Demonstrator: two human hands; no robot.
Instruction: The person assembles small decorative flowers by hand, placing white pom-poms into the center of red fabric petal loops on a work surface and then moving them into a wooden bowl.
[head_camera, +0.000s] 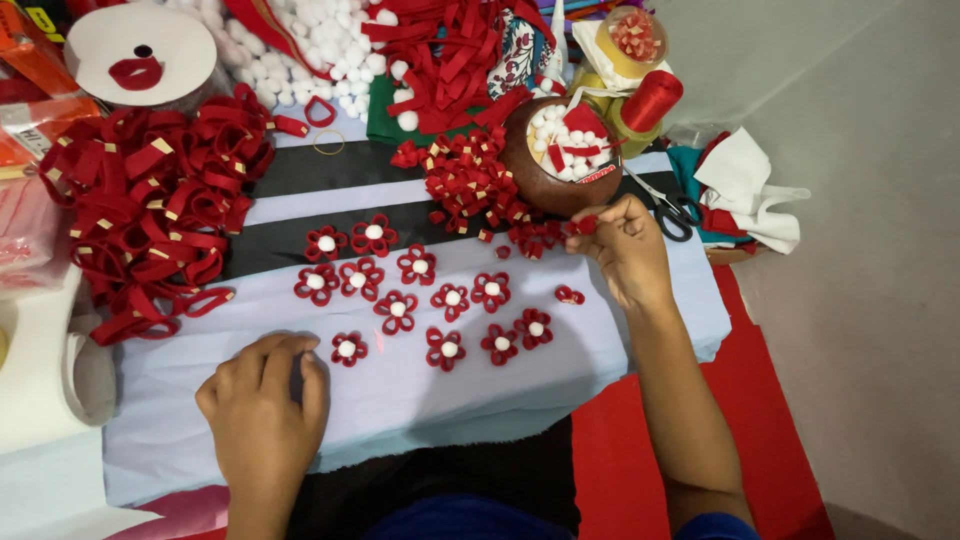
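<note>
My left hand (265, 400) rests palm down on the pale blue cloth (400, 400), fingers curled, just left of a small red ribbon flower with a white pompom centre (348, 348). My right hand (625, 248) reaches toward the brown bowl (545, 180) and pinches a small red ribbon piece (584, 225) between its fingertips. Several finished red flowers (420, 290) lie in loose rows on the cloth between my hands. One red loop (569, 294) lies alone near my right wrist.
A heap of red ribbon loops (150, 210) lies at the left, smaller loops (470, 180) beside the bowl. White pompoms (320, 50) spread at the back. Scissors (672, 212), tape rolls (640, 70), and folded felt (745, 190) sit at the right. A white roll (70, 370) stands far left.
</note>
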